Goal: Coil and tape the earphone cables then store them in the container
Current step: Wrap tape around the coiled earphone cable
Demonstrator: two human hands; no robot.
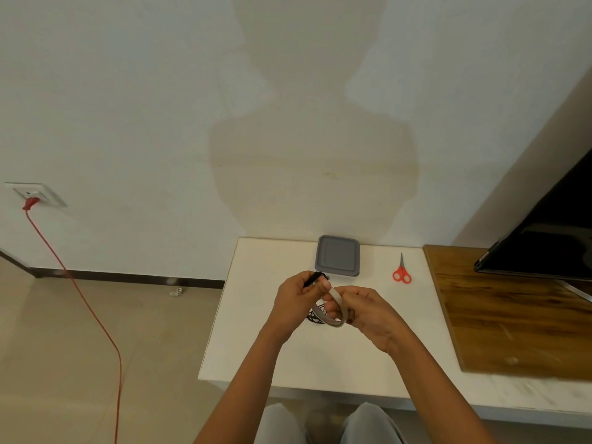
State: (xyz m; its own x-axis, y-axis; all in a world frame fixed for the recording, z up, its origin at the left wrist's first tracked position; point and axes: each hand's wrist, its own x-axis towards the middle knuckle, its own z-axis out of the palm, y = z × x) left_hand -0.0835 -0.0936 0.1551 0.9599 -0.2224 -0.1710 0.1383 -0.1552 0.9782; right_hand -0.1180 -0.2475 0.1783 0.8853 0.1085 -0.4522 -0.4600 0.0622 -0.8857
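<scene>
My left hand point(296, 293) grips a coiled black earphone cable point(315, 278) above the white table point(256, 347); its dark end sticks out past my fingers. My right hand point(368, 310) holds a roll of beige tape point(339, 307) just to the right, the two hands touching. A second tangle of black cable point(315, 318) lies on the table beneath the roll, partly hidden. The grey container point(338, 255) with its lid on stands at the back of the table, just beyond my hands.
Red-handled scissors point(401, 273) lie to the right of the container. A wooden board point(512, 315) and a dark screen point(551, 232) fill the right side. An orange cord point(80, 293) runs from a wall socket point(33, 195) down across the floor at left.
</scene>
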